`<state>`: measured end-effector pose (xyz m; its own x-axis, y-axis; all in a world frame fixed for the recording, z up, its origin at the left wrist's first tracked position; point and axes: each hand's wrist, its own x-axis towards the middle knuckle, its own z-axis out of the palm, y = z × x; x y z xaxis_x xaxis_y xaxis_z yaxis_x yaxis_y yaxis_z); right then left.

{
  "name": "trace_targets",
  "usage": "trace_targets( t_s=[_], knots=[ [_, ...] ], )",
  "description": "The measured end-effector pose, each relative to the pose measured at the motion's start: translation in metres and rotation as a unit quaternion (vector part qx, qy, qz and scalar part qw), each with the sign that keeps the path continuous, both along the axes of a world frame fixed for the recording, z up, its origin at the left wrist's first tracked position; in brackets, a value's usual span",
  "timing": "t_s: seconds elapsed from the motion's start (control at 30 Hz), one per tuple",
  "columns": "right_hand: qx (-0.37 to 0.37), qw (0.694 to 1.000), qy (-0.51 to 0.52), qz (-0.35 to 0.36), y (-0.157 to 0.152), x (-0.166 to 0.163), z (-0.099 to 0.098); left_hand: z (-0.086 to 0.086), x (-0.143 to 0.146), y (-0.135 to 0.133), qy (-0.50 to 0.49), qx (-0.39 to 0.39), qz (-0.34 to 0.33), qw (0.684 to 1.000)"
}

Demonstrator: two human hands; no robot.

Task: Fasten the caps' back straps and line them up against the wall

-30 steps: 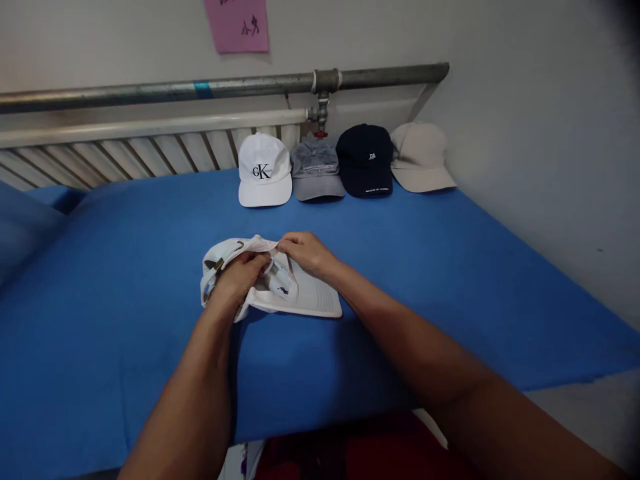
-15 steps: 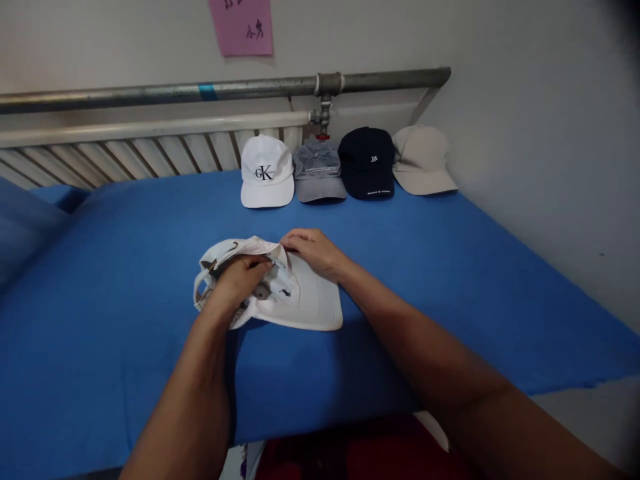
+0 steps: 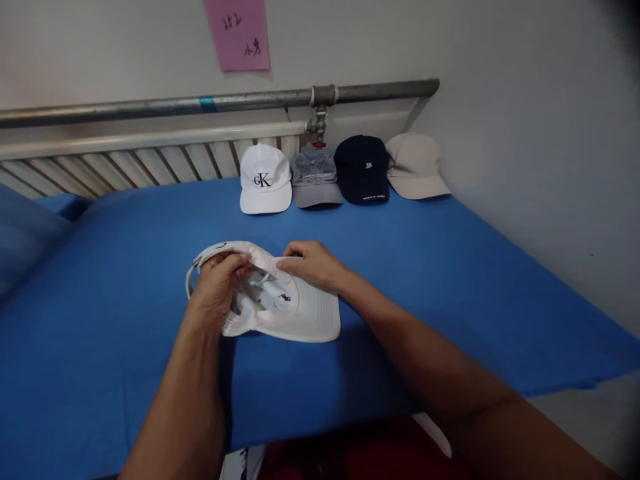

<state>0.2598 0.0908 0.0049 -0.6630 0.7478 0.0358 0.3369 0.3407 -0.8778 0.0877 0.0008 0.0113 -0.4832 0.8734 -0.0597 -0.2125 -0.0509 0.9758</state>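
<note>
Change: white polo cap (image 3: 295,313) now lies flatter, crown spread wider than a second ago.
Left hand (image 3: 217,287): closed on the crown's rear edge.
Right hand (image 3: 313,263): fingers pinching the crown fabric above the brim.
Cap location: on blue bed (image 3: 450,267), well apart from the four caps (image 3: 340,173) along the wall.

I see a white cap (image 3: 295,313) with a small dark logo, crown crumpled and folded in, brim flat and pointing toward me, lying on the blue sheet (image 3: 450,267), well short of the radiator (image 3: 125,163).
</note>
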Motion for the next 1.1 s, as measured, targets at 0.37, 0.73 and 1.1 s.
trace_targets(
  t_s=[0.37,0.73,1.1],
  knots=[
    [0.187,0.978,-0.087,-0.021,-0.015,0.0,0.011,0.002,0.002,-0.002,0.157,-0.043,0.085,0.983],
    [0.341,0.934,-0.105,-0.007,-0.045,-0.001,0.029,0.014,0.025,-0.009,0.056,-0.146,-0.143,0.977],
    [-0.01,0.979,0.127,-0.162,-0.03,0.04,0.049,0.032,0.017,-0.021,-0.005,0.044,0.055,0.997]
  ],
)
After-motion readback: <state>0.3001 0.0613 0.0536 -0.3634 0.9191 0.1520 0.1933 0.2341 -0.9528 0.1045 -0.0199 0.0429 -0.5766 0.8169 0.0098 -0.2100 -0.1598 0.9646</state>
